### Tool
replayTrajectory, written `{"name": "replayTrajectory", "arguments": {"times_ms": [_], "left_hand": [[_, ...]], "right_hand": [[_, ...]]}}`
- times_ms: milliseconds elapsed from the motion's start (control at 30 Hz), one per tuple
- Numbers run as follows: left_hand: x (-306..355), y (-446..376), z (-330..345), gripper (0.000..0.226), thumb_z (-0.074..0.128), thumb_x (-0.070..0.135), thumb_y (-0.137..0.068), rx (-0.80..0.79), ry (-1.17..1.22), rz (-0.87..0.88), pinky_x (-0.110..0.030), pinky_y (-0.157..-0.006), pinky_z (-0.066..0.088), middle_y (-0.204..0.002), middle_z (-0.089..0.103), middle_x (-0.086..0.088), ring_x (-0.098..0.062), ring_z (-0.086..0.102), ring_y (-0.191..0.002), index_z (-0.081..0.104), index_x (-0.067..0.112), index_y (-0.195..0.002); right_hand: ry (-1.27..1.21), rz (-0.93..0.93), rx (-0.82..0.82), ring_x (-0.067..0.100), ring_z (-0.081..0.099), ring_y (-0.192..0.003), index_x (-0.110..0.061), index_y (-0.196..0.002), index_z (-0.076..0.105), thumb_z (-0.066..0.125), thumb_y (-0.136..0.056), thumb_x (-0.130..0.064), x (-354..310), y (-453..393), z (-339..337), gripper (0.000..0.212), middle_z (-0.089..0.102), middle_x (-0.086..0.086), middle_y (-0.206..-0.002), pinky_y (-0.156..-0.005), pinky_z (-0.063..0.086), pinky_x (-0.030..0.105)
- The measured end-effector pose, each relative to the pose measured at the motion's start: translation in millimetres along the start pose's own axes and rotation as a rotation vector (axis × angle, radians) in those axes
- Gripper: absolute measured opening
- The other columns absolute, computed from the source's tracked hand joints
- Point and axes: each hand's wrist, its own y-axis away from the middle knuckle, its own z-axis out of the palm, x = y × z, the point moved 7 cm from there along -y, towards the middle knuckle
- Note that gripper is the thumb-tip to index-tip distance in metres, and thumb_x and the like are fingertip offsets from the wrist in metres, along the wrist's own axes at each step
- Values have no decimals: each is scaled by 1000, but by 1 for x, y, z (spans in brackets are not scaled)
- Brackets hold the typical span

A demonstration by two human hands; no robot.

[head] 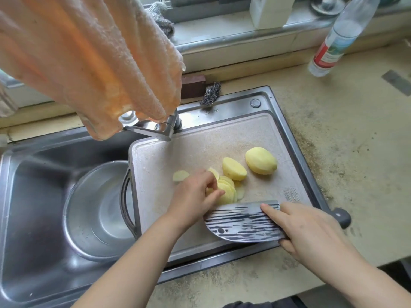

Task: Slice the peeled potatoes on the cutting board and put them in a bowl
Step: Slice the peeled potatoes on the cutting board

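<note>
A pale cutting board (182, 156) lies over the right part of the sink. On it sit a whole peeled potato (261, 160), a potato half (234, 168), a fanned pile of slices (229, 190) and one stray slice (180, 175). My left hand (195, 196) rests on the pile, fingers curled around the slices. My right hand (309, 230) holds a patterned cleaver (240, 223), its blade tilted flat just in front of the pile. A steel bowl (95, 210) with water stands in the left basin, partly under the board's handle.
An orange towel (89, 58) hangs over the faucet (153, 127) and blocks the upper left. A plastic bottle (340, 38) stands on the counter at the back right. A steel scourer (210, 93) lies behind the sink. A white container (270, 11) sits on the sill.
</note>
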Motion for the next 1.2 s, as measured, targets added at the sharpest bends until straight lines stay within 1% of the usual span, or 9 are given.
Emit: {"name": "replayTrajectory", "arguments": {"times_ms": [100,233,400,633,733,833,967,1067,1200], "left_hand": [[17,10,5,21,72,25,-80,233,-263,395,-33,-80,46,-108,68,-11,-24,58,-98,74,15,-98],[40,19,48,31,56,22,-90,54,-491,871,-41,-103,39,-128,63,3,-17,58,-119,67,28,-119],[49,5,61,28,43,17,-92,-60,-579,922,-37,-111,31,-107,69,10,-13,60,-113,70,24,-97],[38,-6,31,23,49,12,-91,74,-506,956,-41,-107,41,-105,71,0,-20,64,-107,72,14,-92],[40,-29,16,23,58,21,-89,126,-407,744,-40,-91,47,-105,67,-13,-30,57,-102,69,5,-101],[30,-62,26,43,64,39,-84,-207,-425,340,-37,-78,43,-114,58,-10,-29,52,-104,57,9,-115],[39,-77,38,38,58,43,-84,-334,-620,356,-36,-75,40,-109,55,-3,-24,50,-102,50,14,-107],[38,-82,27,34,60,38,-86,-267,-445,238,-34,-75,39,-107,57,-5,-24,50,-101,52,11,-106],[-2,-56,-30,30,69,36,-83,66,200,-191,-31,-70,42,-87,62,-2,-18,55,-78,61,12,-97]], "right_hand": [[20,-2,13,13,57,-45,-23,-97,74,91,-19,-31,20,23,7,80,57,-7,-60,-31,30,19],[-32,94,-23,12,59,-45,-23,-97,75,92,-14,-23,47,48,19,85,60,-8,-61,-37,21,13],[-110,197,-48,15,60,-46,-23,-99,74,92,-19,-19,50,53,17,82,64,-6,-66,-34,32,18],[-128,220,-7,9,59,-46,-25,-95,75,92,-17,-24,45,42,17,80,58,-9,-60,-34,33,19],[-99,214,-49,12,63,-56,-28,-104,72,92,-30,-27,42,38,21,77,62,-10,-69,-40,44,24],[-81,234,-101,9,63,-77,-38,-125,56,80,-59,-31,43,34,25,71,63,-13,-90,-55,43,24],[-100,223,-57,12,63,-70,-35,-119,62,81,-57,-28,43,30,23,65,58,-12,-77,-52,34,23],[-146,183,-36,10,59,-90,-43,-134,42,63,-76,-36,39,27,26,62,56,-13,-94,-63,35,24],[-208,192,-61,6,58,-98,-52,-131,38,53,-80,-43,40,23,32,55,58,-18,-106,-72,42,23]]}}
